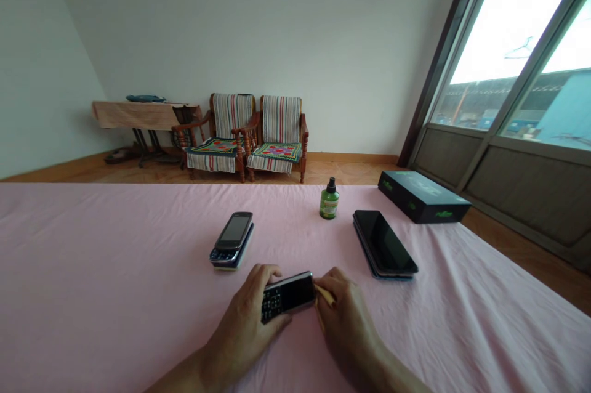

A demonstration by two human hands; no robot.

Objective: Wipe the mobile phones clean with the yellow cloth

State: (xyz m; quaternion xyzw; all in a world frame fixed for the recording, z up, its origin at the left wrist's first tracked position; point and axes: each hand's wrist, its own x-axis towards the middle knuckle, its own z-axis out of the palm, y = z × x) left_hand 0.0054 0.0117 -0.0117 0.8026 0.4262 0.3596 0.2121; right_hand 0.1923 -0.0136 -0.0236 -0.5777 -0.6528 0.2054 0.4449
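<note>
**Operator:** What do I have in hand right now?

**Spotter:** Your left hand [242, 325] has its grip closed around a black keypad phone [287, 297], holding it low over the pink cloth [92, 257]. Your right hand [346, 325] has its grip closed on a thin yellowish stick [325, 294], and the stick's tip meets the phone's right end. I can't tell exactly what the stick is.

**Operator:** And what's lying out beyond my grip?

**Spotter:** Ahead of your left grip, a slider phone [232, 240] lies on the cloth with its keypad showing. Ahead of your right grip, a dark smartphone [384, 244] lies face up, with a blue edge showing beneath it. Neither hand touches either one, so only the keypad phone is in your hands.

**Operator:** Anything farther off?

**Spotter:** Straight ahead of your grip, a green bottle with a black nozzle [329, 199] stands upright near the cloth's far edge. Farther right, a black box with green print [423, 196] sits at that edge. Well beyond, two wooden armchairs [258, 134] stand against the wall, with a cloth-draped table [145, 114] to their left.
</note>
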